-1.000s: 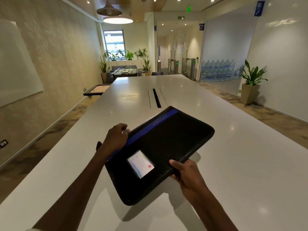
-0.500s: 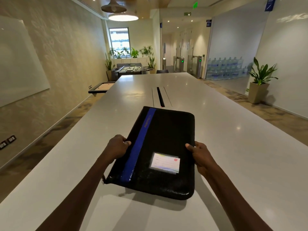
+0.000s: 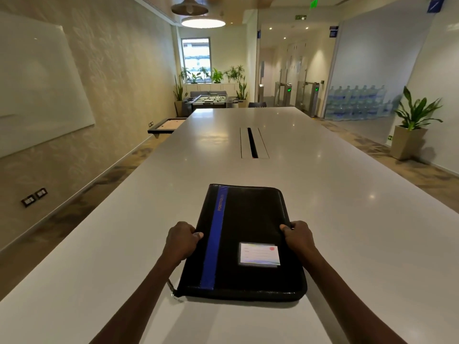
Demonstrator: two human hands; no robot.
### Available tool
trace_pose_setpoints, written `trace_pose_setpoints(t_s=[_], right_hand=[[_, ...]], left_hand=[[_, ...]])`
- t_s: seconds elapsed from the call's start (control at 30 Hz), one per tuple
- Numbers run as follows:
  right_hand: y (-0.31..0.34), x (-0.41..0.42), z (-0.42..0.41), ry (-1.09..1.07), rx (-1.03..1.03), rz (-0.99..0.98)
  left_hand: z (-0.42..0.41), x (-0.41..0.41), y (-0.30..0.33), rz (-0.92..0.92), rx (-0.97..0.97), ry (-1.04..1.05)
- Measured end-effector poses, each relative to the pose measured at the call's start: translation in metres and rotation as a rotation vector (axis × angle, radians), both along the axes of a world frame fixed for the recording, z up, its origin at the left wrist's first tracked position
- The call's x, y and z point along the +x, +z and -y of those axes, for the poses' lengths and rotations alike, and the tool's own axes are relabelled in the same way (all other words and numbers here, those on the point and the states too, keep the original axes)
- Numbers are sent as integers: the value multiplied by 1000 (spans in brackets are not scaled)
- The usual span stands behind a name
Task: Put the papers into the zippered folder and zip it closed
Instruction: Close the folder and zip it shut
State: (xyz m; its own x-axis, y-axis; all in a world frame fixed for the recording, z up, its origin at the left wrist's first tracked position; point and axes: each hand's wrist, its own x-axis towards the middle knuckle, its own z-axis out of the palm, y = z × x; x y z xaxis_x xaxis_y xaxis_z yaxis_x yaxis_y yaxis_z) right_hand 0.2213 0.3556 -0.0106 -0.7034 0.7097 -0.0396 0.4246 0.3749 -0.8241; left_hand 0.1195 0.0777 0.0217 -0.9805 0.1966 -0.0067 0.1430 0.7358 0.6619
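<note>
A black zippered folder (image 3: 248,234) with a blue stripe and a clear card window lies flat and closed on the white table (image 3: 347,219), straight in front of me. My left hand (image 3: 182,240) grips its left edge with the thumb on top. On the opposite edge my right hand (image 3: 299,235) holds it the same way. A metal zipper pull (image 3: 173,291) hangs out at the near left corner. No papers are visible.
A long cable slot (image 3: 252,142) is set into the table further ahead. A whiteboard hangs on the left wall, a potted plant (image 3: 412,125) stands on the floor at the right, and a foosball table (image 3: 211,100) sits at the far end.
The folder was held tilted and turned to the right above the table; it has been swung straight and lowered flat. Both hands stayed on its edges.
</note>
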Motion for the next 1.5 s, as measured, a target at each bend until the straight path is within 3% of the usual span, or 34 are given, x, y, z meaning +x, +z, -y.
trace_pose_setpoints(t_s=[0.53,0.9,1.07,1.2,1.5], right_hand=[[-6,4,5,3,224,90],[7,13,7,66,281,189],[16,26,25,79,416,251],[21,37,52,54,528,165],[21,48,118,135,524,-100]], left_hand=[[6,12,-8,-136,-20,56],[18,23,-1,-85,-59,-84],[34,32,3,-58,-62,-128],[53,41,3,-20,-42,-161],[93,54,5,121,-32,-270]])
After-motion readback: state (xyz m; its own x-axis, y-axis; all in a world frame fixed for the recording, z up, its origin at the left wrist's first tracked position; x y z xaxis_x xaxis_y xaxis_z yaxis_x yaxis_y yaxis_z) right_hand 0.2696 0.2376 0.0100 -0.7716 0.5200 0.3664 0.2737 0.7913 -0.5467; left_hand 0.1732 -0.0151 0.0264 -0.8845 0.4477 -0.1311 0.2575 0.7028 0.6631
